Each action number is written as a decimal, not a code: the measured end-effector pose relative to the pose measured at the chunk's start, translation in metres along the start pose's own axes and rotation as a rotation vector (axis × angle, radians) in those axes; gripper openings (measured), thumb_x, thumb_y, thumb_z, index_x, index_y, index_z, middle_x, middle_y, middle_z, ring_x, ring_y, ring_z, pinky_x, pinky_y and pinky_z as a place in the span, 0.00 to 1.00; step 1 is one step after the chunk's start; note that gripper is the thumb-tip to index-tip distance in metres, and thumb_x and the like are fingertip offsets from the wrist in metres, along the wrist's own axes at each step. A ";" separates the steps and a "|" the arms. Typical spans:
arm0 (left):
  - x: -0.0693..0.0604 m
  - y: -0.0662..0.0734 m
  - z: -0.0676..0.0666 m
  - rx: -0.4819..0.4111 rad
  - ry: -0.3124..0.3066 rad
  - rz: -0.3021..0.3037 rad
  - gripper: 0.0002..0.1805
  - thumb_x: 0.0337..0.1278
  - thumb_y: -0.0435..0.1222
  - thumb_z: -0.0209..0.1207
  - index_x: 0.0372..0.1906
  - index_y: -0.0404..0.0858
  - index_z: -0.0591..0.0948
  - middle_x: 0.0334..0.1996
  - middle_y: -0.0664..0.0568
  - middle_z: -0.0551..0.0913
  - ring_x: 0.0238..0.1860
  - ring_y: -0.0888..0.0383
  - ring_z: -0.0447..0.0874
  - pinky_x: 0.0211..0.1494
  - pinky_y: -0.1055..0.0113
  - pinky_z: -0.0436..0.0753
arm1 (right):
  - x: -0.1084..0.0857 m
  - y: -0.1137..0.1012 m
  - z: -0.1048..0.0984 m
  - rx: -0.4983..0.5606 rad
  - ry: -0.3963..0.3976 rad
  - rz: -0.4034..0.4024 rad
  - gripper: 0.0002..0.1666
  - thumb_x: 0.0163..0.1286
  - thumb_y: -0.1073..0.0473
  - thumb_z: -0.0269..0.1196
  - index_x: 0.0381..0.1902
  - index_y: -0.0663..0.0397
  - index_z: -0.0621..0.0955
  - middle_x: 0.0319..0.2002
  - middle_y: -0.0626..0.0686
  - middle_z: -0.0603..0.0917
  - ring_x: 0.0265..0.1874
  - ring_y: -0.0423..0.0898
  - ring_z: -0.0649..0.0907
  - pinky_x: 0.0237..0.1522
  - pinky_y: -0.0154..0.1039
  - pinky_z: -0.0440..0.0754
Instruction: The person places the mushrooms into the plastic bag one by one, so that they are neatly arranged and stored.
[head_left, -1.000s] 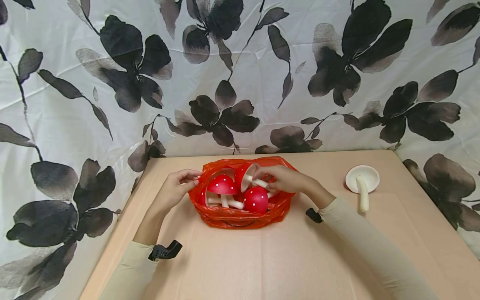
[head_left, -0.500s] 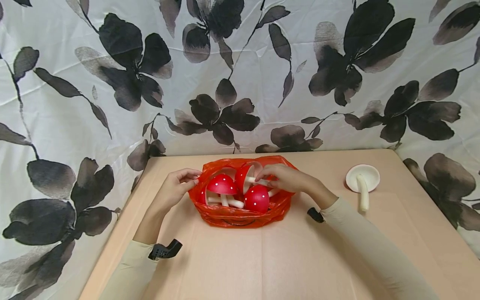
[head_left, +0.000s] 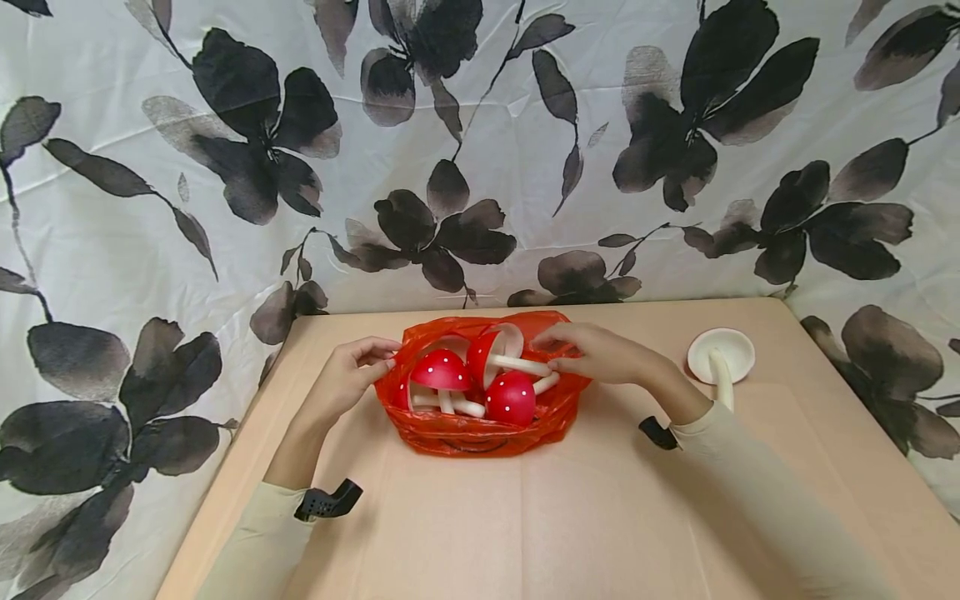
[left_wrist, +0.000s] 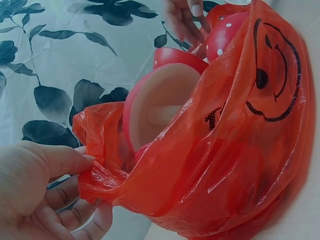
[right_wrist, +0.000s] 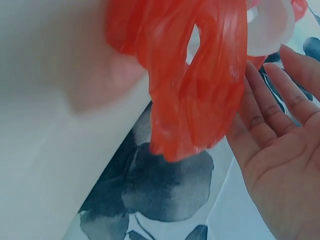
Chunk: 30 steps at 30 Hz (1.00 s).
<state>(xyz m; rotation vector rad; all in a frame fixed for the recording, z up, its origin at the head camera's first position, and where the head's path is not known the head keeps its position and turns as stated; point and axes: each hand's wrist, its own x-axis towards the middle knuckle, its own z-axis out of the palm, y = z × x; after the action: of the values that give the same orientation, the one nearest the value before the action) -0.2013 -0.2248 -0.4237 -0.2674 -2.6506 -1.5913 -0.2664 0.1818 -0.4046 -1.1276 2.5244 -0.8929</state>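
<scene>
A red plastic bag (head_left: 480, 444) lies wide-mouthed on the table, with several toy mushrooms in it. One mushroom (head_left: 442, 370) stands cap up; another (head_left: 517, 364) lies on its side, its pale stem pointing right. My left hand (head_left: 347, 379) pinches the bag's left rim between thumb and fingers, plain in the left wrist view, where the bag (left_wrist: 165, 192) carries a printed smiling face. Over the bag's right edge is my right hand (head_left: 600, 354), its fingers loose and holding nothing. In the right wrist view that hand (right_wrist: 285, 160) is beside a hanging fold of the bag (right_wrist: 215, 95).
Another mushroom (head_left: 722, 354) lies on the table at the right, gills up, its stem partly behind my right sleeve. The wooden table (head_left: 465, 533) ends at the back against a white cloth (head_left: 540, 258) with dark flowers.
My right hand has let go of the mushroom stem in the bag and drawn back to the right. My left hand has kept its hold on the rim.
</scene>
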 end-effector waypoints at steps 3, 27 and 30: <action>-0.001 -0.001 -0.001 0.001 0.001 -0.001 0.15 0.68 0.28 0.59 0.58 0.31 0.82 0.47 0.36 0.84 0.47 0.45 0.81 0.44 0.74 0.83 | -0.006 0.003 -0.002 0.008 0.012 -0.005 0.22 0.71 0.61 0.65 0.62 0.51 0.81 0.58 0.53 0.83 0.58 0.53 0.80 0.60 0.53 0.81; -0.002 -0.002 -0.007 0.004 -0.032 0.002 0.14 0.68 0.29 0.60 0.56 0.33 0.83 0.45 0.39 0.84 0.45 0.48 0.80 0.41 0.73 0.84 | -0.075 0.016 -0.029 0.135 0.073 0.082 0.33 0.73 0.59 0.65 0.73 0.51 0.69 0.62 0.59 0.80 0.59 0.56 0.82 0.59 0.57 0.81; -0.003 -0.002 -0.008 0.001 -0.036 0.003 0.14 0.68 0.29 0.60 0.56 0.33 0.83 0.45 0.39 0.84 0.45 0.48 0.80 0.41 0.73 0.84 | -0.082 0.018 -0.030 0.135 0.067 0.095 0.34 0.71 0.59 0.66 0.73 0.52 0.69 0.61 0.58 0.80 0.59 0.57 0.82 0.59 0.59 0.79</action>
<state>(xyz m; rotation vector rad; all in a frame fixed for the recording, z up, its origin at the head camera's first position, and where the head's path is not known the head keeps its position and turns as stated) -0.1995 -0.2332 -0.4215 -0.3022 -2.6760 -1.5996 -0.2349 0.2647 -0.3944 -0.9436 2.5031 -1.0745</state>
